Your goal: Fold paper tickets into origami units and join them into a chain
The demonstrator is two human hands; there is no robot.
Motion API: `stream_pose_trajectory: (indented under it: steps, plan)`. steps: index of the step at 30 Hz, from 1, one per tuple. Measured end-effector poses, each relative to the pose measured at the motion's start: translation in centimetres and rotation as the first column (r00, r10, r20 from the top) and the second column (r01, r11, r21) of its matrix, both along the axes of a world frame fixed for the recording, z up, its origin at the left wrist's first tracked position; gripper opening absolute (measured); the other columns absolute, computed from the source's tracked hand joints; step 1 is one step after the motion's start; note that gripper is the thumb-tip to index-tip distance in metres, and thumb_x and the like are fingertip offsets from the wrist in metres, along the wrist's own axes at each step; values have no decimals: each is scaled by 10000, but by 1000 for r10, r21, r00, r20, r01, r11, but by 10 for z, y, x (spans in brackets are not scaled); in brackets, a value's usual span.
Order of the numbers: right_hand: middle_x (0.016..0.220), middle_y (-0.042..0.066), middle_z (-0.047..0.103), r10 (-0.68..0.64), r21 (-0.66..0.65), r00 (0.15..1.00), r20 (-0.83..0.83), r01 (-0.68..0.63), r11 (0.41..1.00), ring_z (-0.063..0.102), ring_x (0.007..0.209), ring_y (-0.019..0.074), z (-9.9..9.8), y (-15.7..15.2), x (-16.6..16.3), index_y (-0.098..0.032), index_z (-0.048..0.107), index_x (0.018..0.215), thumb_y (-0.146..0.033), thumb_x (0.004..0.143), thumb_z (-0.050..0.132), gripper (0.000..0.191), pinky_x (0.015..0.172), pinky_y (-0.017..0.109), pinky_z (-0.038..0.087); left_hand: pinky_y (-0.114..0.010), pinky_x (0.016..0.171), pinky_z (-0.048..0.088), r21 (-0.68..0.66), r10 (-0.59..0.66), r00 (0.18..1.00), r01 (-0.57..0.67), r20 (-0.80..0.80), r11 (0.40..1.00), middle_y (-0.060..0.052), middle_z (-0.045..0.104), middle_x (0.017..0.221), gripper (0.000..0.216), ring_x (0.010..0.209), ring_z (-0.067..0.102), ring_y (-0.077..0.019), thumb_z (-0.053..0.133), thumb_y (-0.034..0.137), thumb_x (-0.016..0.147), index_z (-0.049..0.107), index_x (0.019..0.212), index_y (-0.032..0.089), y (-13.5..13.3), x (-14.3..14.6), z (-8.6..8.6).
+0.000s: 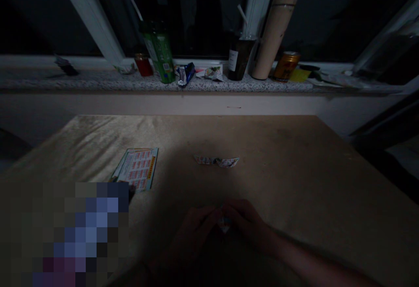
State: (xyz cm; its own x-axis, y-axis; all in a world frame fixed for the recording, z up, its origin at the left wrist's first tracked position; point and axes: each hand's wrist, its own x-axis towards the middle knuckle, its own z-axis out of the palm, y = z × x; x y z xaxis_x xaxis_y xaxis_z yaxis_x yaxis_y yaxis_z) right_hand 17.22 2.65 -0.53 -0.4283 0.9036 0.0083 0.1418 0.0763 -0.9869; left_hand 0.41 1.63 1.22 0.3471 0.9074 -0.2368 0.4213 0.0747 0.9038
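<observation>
Close to the table's near side, my left hand [196,226] and my right hand [247,223] meet over a small folded piece of printed paper [224,224]. Fingers of both hands press on it, and a pointed tip sticks out toward me. Deep shadow hides much of the fingers. Beyond my hands lies a narrow folded strip of printed paper [216,161], apart from them. To the left rests a stack of printed cards [139,169] with red number-like blocks.
A pale cloth-covered table [288,160] reaches the wall under a window. On the speckled sill [203,86] stand a green cup [160,56], a dark cup with straw [240,58], a tall tumbler [276,34], a gold can [286,66], a red jar [143,64] and crumpled wrappers. A pixelated patch covers the lower left.
</observation>
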Motion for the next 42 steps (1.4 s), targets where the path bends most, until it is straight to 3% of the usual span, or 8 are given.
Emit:
stream_pose_trajectory:
  steps: [4,12,18,24,31,42]
  plan:
    - [573,-42,384,-15,19,1000,3,15,1000,358,552,96,2,0,0,-172,453,609,-382,894,414,356,523,202,313,-246,737,409,-1,33,998,-33,-49,999,5,678,785,351,795,578,-193,407,415,862,675,792,201,-1,0,1]
    - [581,-41,415,11,-29,1000,-10,-11,1000,383,564,96,2,1,0,-165,479,619,-365,896,419,348,542,199,332,-211,657,403,19,-16,1000,16,2,1000,32,638,656,377,665,565,-148,392,392,893,636,697,183,2,1,1]
    - [625,-22,507,135,-28,989,-64,-137,990,472,601,105,3,3,1,-157,534,660,-366,925,366,377,606,209,387,-220,690,427,66,-96,994,93,47,993,11,650,827,256,749,576,-157,420,376,890,610,884,204,0,2,2]
    - [648,-18,525,153,6,988,-21,-153,988,487,625,113,9,2,1,-166,550,691,-373,932,351,374,637,219,402,-328,911,394,-26,91,996,-92,-20,995,-75,609,1130,334,1035,540,-241,453,416,852,594,1068,206,-9,-1,-7]
    - [722,1,560,165,43,984,68,-168,985,499,683,127,7,2,0,-173,568,778,-382,929,349,338,645,224,417,-333,859,433,40,114,993,-115,33,993,-47,668,965,296,928,566,-238,441,448,829,639,849,228,-6,0,-8]
    - [645,-20,499,112,32,992,59,-114,993,454,617,114,6,-1,-2,-174,520,692,-404,918,359,360,591,213,388,-371,965,374,-55,241,970,-239,42,970,-74,606,1138,351,1083,521,-253,501,426,808,604,1050,194,-12,-4,-18]
